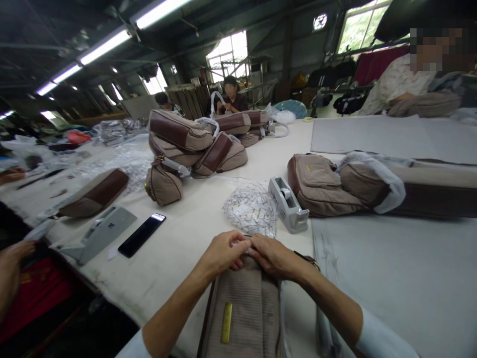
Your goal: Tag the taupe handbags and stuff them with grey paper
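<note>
A brown corduroy bag (242,298) with a gold plate on its front lies before me on the white table. At its far end my left hand (227,251) and my right hand (270,253) meet, fingers pinched together over a small whitish piece, perhaps wrapping, that I cannot make out clearly. Just beyond them is a crumpled clear plastic bag (250,206) with dark lines. A grey tape dispenser (288,204) stands to its right.
Brown bags (179,129) are piled at the far middle; more bags (328,184) lie at the right. A phone (141,235) and a second tape dispenser (100,233) are on the left. A co-worker's hand (13,263) shows at the left edge; other people sit across the table.
</note>
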`<state>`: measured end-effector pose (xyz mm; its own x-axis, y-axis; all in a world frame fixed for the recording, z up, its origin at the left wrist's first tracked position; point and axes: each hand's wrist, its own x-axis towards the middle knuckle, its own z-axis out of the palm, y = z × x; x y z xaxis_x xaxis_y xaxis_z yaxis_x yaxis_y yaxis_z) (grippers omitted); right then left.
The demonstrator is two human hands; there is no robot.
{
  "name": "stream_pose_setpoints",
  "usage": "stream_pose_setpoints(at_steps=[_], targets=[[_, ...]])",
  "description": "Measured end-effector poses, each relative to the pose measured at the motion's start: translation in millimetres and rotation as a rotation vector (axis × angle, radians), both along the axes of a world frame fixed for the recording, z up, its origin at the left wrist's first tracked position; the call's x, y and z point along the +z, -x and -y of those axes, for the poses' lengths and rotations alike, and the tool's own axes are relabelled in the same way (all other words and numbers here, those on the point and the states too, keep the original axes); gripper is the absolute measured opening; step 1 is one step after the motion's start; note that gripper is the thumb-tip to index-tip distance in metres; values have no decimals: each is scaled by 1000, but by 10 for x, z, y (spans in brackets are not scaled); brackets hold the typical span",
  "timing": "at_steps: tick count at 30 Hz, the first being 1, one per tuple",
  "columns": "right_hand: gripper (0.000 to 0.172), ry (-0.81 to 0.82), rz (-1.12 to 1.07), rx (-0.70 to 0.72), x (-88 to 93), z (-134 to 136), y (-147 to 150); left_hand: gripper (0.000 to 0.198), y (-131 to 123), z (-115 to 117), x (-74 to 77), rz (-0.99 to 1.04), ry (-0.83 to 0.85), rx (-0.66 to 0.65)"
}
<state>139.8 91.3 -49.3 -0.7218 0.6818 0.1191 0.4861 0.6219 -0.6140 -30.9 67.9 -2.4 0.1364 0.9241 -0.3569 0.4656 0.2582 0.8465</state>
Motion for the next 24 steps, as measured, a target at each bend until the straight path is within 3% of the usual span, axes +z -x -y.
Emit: stream_pose_setpoints(at_steps=[3,6,11,13,16,18,21,24], targets=[[16,10,7,0,8,-23,-26,23,-3,-37,32,-193,-64,-110],[19,14,11,2,28,-23,-33,23,-7,-28,18,-197,-94,-177],[19,107,-89,0,150,-51,-99,19,-1,25,-73,-138,-50,-102],[20,144,-209,-155,206,-151,-274,17,14,40,-127,-77,-7,-54],[20,165,-334,-683,224,-441,-700,19,38,46,-199,9,54,2],[18,259,-297,-906,174,-674,-980,20,46,41,-226,56,75,21],[18,463,-213,-979,48,-959,-1214,22,42,39,-229,90,86,45],[19,670,-170,-1011,-46,-1121,-1230,23,34,48,-210,99,89,60]])
